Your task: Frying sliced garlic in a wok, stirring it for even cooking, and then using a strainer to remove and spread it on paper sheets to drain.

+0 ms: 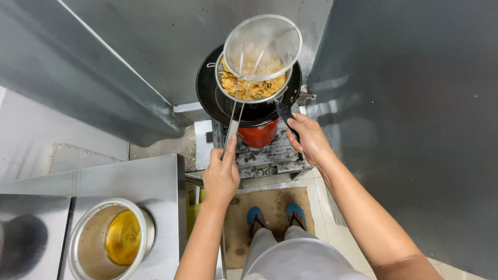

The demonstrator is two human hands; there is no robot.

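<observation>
Over wok (207,88) — mesh strainers (262,46), golden chips (251,87).

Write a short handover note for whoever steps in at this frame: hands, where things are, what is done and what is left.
Left hand: gripping the metal handles of two mesh strainers, held stacked over the black pan; the lower one holds golden fried chips, the upper one covers them.
Right hand: closed on the pan's black handle, steadying it on the burner.
Steel bowl with yellow oil sits on the steel counter at lower left.
Done: chips are lifted out of the pan.
Left, probably: let them drain, then move them off the stove.
</observation>
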